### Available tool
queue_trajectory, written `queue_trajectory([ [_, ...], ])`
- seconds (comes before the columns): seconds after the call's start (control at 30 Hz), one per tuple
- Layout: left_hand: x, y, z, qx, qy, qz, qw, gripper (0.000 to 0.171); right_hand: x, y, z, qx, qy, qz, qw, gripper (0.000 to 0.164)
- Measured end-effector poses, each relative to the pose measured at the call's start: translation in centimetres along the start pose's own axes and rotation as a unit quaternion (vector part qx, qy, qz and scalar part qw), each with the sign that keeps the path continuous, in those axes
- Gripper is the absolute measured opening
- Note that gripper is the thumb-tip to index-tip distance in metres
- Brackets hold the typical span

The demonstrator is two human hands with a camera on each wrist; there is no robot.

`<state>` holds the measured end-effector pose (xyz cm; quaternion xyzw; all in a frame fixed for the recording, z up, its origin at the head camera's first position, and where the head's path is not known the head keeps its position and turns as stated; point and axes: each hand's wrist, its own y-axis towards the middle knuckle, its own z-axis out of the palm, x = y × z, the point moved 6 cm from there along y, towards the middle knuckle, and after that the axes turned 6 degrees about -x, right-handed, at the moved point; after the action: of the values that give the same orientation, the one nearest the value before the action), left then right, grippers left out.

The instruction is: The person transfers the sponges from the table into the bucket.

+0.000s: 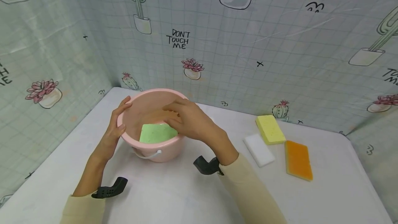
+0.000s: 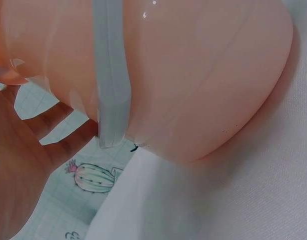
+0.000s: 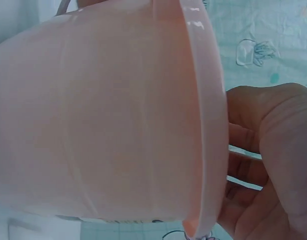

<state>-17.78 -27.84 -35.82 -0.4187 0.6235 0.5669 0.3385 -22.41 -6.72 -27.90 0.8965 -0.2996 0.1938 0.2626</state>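
Observation:
A pink bucket (image 1: 169, 149) with a white handle (image 1: 148, 155) stands on the table, its mouth tipped slightly toward me. My left hand (image 1: 111, 132) grips the bucket's left rim, and in the left wrist view its fingers lie along the outer wall near the handle. A light green sponge (image 1: 158, 133) lies inside the bucket. Over the right side of the mouth, my right hand (image 1: 189, 120) reaches in past the rim with loosely bent fingers and nothing visible between them. Its thumb is right above the green sponge. In the right wrist view, the rim hides its fingertips.
To the right on the white table (image 1: 174, 189) lie a yellow sponge (image 1: 269, 129), a white sponge (image 1: 259, 150) and an orange sponge (image 1: 298, 160) with a pale underside. A patterned cloth (image 1: 224, 51) hangs behind the table and along its sides.

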Motion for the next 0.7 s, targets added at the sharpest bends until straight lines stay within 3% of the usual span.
queue_trajectory([
  [0.23,-0.1,-0.1,0.0,0.003,-0.002,-0.001,1.0,0.06,-0.3,-1.4,-1.2,-0.06,0.02,0.001,0.998,0.031],
  [0.4,-0.1,-0.1,0.0,0.004,-0.002,-0.001,1.0,0.06,-0.4,-2.2,-2.0,-0.095,0.04,-0.021,0.994,0.029],
  [0.7,0.1,0.0,0.2,0.003,-0.011,-0.003,0.9999,0.059,-2.1,-4.0,-3.1,-0.214,0.075,-0.054,0.973,0.024],
])
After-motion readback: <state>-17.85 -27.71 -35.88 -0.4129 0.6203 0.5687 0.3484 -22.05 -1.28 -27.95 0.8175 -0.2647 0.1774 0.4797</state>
